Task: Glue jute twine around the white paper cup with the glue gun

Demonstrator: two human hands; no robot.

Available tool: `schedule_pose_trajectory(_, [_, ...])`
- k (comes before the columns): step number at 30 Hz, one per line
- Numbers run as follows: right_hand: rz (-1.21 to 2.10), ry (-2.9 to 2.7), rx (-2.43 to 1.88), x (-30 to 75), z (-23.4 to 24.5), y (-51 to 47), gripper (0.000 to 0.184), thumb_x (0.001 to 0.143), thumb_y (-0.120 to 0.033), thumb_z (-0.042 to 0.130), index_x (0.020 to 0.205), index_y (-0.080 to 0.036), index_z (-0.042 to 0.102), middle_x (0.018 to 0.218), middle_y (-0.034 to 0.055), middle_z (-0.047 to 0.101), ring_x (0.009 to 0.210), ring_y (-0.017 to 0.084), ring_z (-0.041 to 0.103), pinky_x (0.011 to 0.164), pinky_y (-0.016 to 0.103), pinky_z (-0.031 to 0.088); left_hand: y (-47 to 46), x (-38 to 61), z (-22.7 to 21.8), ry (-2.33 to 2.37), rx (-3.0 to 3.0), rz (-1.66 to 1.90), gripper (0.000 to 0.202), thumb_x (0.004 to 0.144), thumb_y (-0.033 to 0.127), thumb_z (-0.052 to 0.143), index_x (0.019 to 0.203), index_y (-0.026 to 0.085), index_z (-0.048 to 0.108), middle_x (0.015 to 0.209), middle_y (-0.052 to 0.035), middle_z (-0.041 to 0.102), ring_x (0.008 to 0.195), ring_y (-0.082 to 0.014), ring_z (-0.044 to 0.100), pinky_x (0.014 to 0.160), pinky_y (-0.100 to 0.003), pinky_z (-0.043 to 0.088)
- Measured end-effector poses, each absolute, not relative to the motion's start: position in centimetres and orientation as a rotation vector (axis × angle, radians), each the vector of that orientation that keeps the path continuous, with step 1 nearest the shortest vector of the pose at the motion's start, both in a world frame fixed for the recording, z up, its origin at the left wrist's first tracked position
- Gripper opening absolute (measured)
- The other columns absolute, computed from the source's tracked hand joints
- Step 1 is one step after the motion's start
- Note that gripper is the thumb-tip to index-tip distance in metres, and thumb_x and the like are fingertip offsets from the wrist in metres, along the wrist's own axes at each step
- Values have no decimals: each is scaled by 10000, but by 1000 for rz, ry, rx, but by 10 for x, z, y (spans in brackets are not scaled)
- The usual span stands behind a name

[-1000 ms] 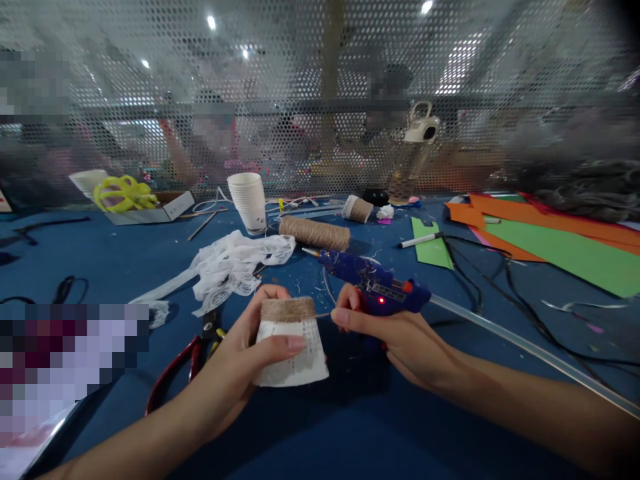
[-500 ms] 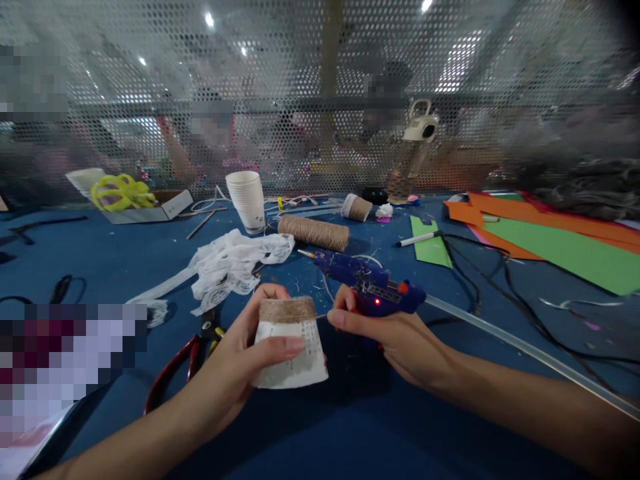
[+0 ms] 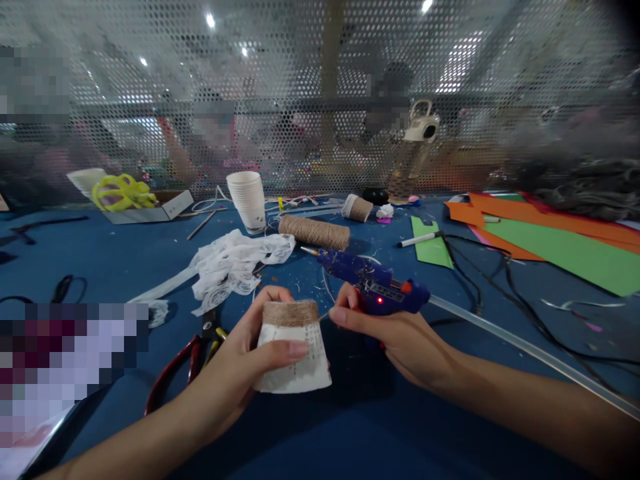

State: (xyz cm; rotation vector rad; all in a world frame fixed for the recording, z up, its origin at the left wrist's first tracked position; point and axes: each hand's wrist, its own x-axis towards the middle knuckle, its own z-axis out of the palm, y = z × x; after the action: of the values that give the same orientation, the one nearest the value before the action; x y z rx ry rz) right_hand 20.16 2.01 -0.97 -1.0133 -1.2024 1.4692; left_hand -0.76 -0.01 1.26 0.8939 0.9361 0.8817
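My left hand (image 3: 240, 363) is wrapped round an upside-down white paper cup (image 3: 295, 360), whose top part is wound with brown jute twine (image 3: 291, 312). My right hand (image 3: 395, 337) pinches the loose end of the twine right beside the cup and also holds a blue hot glue gun (image 3: 373, 283). The gun's red light is on and its nozzle points away to the left. A clear glue stick (image 3: 525, 347) sticks out of its back to the right.
On the blue table lie red-handled pliers (image 3: 185, 360), white lace (image 3: 235, 263), a twine spool (image 3: 315, 233), stacked paper cups (image 3: 247, 200), a marker (image 3: 420, 240), coloured paper sheets (image 3: 550, 240), black cables (image 3: 490, 287) and yellow scissors (image 3: 120, 193). A perforated metal screen (image 3: 320, 93) closes the far side; people sit behind it.
Almost nothing differs: the cup has tilted and shifted slightly to the right in my left hand, and both hands keep their grips.
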Motion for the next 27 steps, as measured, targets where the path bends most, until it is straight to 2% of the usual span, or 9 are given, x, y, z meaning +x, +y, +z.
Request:
schedule_pose_trajectory(8, [1452,-1241,-985,202,-9,22,326,760,-337,839,702,-219,541,743,-54,509,729,136,437,762,308,374,0,-9,11,962,903,878,494,690,211,847,1029,292,496,858,13,724,725,-261,784,695,-374,619])
schedule_pose_trajectory(13, [1444,-1294,-1030,201,-6,18,332,761,-356,829,700,-216,534,763,-41,543,744,139,464,767,307,401,0,-7,14,923,860,909,468,697,207,844,996,275,492,827,5,750,698,-251,787,682,-378,641])
schedule_pose_trajectory(24, [1345,-1493,-1071,201,-1,12,270,811,-377,760,700,-230,562,783,-17,601,761,162,546,800,335,484,1,-9,13,903,887,950,391,745,226,811,991,284,512,817,15,756,664,-244,796,601,-300,625])
schedule_pose_trajectory(27, [1310,-1478,-1085,199,-2,12,267,789,-385,779,696,-233,579,791,-8,627,779,176,571,806,350,502,1,-9,12,888,873,957,377,747,210,801,983,282,516,810,11,762,666,-259,800,593,-315,633])
